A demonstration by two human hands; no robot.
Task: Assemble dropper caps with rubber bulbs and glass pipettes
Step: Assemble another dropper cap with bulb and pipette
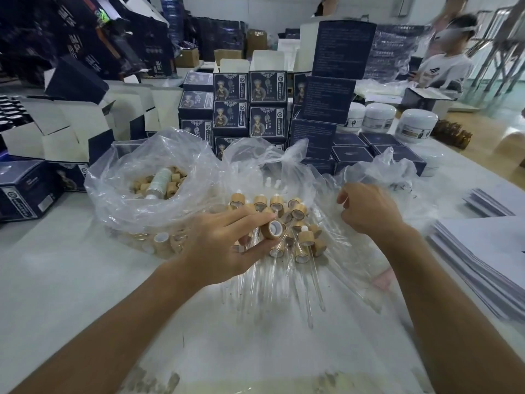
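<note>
Your left hand [227, 240] pinches one wooden cap [272, 229] between thumb and fingers, open end facing you, just above the pile of assembled droppers [292, 237] on the clear plastic sheet [335, 280]. Your right hand [366, 211] hovers over the plastic with fingers curled; whether it holds anything is unclear. The bag of loose caps [153, 189] sits to the left. Dark boxes [250, 106] stand behind.

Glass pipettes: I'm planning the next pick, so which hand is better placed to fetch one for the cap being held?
Probably the right hand: it grips nothing clearly visible and hovers over clear plastic, while the left hand already pinches a bamboo cap.
</note>
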